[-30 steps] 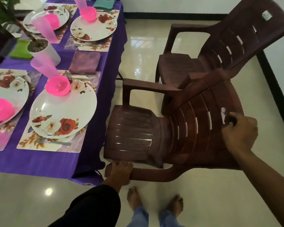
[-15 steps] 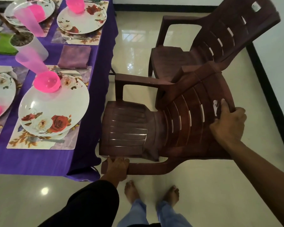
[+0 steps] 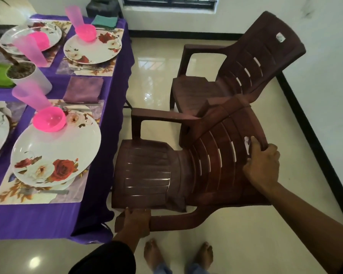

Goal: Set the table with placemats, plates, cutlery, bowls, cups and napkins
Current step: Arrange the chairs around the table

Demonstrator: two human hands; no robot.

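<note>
The table looks fully set: plates, bowls, cups, napkins and cutlery lie on placemats. The left hand grips the chair armrest beside the table's edge; the right hand curls over its back.

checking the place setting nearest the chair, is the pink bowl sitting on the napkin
No, the pink bowl sits on the far edge of the floral plate, while the purple napkin lies apart on the tablecloth beyond it.
</note>
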